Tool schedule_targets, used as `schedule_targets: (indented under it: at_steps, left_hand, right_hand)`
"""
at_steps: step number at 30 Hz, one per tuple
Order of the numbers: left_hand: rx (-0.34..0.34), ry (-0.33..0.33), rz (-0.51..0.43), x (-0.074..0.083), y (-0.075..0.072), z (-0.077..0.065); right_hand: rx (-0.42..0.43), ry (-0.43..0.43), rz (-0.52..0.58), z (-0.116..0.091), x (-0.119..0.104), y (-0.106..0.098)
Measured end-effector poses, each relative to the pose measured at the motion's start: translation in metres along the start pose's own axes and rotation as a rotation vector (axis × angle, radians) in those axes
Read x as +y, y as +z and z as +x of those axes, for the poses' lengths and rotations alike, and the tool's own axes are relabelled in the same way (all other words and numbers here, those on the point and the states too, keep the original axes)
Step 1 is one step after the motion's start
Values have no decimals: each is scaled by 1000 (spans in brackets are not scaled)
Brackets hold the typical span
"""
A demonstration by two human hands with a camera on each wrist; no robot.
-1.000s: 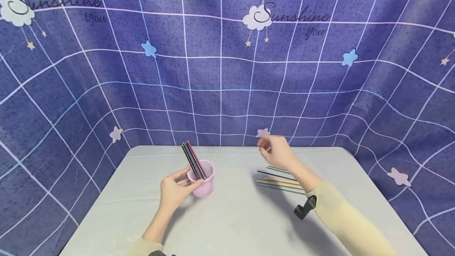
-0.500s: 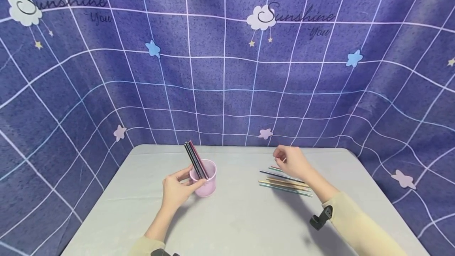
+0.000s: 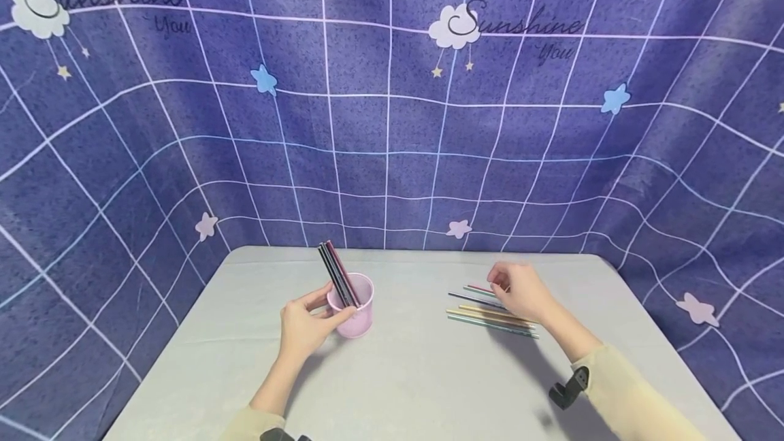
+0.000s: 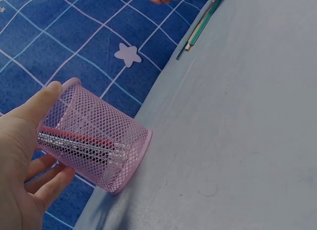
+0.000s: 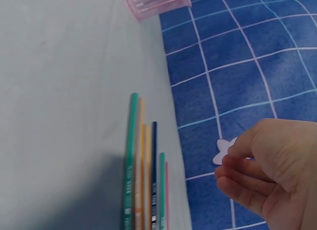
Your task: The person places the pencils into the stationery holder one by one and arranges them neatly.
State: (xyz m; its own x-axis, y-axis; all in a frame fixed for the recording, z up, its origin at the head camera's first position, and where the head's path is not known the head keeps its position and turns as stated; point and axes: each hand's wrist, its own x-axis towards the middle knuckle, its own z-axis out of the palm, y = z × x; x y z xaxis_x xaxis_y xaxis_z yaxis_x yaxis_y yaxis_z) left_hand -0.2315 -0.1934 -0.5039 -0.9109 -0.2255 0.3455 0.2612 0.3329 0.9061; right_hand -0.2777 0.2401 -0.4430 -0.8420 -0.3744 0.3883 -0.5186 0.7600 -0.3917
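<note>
On the left of the table stands a pink mesh pencil cup, gripped at its rim by my left hand. The left thumb lies over the near rim and the fingers go round the far side. Several dark and red pencils lean to the left inside the cup; through the mesh in the left wrist view, red and dark pencils show. My right hand, fingers loosely bent and holding nothing, hovers above the far side of several coloured pencils that lie side by side on the right.
The pale tabletop runs back to a purple-blue grid curtain, which also surrounds both sides. Among the loose pencils in the right wrist view are a green pencil and a dark blue pencil.
My right hand has moved right and lower, coming down over the loose pencils. The left hand and the cup have kept their place; the head view has shifted slightly.
</note>
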Motion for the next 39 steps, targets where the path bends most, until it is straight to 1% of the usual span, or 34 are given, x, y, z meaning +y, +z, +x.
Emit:
schedule_targets:
  at_steps: [5, 11, 15, 20, 28, 34, 39]
  left_hand:
    - [-1, 6, -11, 2, 0, 0]
    - [-3, 18, -5, 5, 0, 0]
    - [-2, 23, -4, 7, 0, 1]
    - [-3, 19, -9, 8, 0, 0]
    - [1, 16, -9, 7, -1, -2]
    - [1, 18, -7, 4, -1, -1]
    - [-3, 19, -25, 3, -1, -2]
  right_hand:
    - [-24, -12, -39, -10, 6, 12]
    - [-57, -19, -26, -19, 9, 25]
    - [-77, -14, -3, -23, 9, 27]
    - [-78, -14, -12, -27, 10, 32]
    - [-115, -21, -1, -33, 10, 37]
    - [-119, -30, -38, -35, 9, 38]
    - [-130, -45, -59, -37, 9, 40]
